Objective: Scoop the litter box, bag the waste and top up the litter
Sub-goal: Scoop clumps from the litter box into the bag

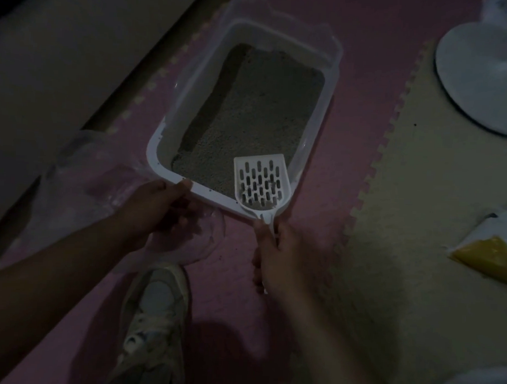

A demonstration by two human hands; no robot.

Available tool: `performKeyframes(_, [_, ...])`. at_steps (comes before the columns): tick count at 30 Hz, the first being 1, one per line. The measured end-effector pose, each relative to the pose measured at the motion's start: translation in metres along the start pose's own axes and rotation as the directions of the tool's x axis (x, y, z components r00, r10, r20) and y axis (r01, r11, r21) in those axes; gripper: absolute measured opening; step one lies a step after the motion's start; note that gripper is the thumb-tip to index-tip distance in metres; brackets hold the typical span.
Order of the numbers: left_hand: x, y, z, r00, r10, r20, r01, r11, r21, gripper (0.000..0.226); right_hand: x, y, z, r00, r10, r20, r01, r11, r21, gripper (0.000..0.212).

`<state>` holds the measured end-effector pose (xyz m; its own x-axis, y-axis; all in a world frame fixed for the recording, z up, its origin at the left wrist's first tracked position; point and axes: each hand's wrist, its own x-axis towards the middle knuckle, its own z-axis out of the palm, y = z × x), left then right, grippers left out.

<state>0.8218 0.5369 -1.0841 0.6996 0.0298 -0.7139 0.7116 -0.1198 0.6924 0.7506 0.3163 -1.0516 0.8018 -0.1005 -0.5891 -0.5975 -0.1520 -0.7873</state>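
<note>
Dimly, a white litter box (172,186) held grey litter (257,117). The left hand (162,208) gripped its near rim; the right hand (278,256) curled round a slotted scoop (261,183) holding a few clumps.

White slotted scoop (261,182) over grey-littered box (173,148)

Pink foam mat (320,142) under litter box (172,186), clear bag (83,168), shoe (156,317); fan base (480,85) on cream mat (418,212).
</note>
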Motion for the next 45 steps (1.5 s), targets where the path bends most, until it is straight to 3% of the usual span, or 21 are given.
performKeyframes(27, [-0.002, 0.007, -0.001, 0.999, -0.041, -0.016, 0.041, 0.999, 0.029, 0.035, 0.003, 0.009, -0.001, 1.0, 0.02, -0.006, -0.02, 0.999, 0.043, 0.028])
performKeyframes(36, [-0.004, 0.009, -0.003, 0.998, -0.058, -0.013, 0.058, 0.998, 0.025, 0.036, -0.006, -0.004, -0.005, 0.999, -0.011, -0.03, 0.01, 0.999, -0.032, 0.026])
performKeyframes(41, [-0.008, 0.008, -0.003, 0.998, -0.066, 0.003, 0.066, 0.998, 0.003, 0.034, -0.005, 0.0, 0.002, 0.999, -0.031, 0.006, 0.031, 0.999, 0.032, 0.013])
performKeyframes(45, [-0.015, -0.007, -0.017, 0.999, -0.034, -0.027, 0.036, 0.997, 0.066, 0.025, -0.004, 0.001, 0.017, 0.989, -0.047, 0.138, 0.034, 0.995, 0.092, 0.014])
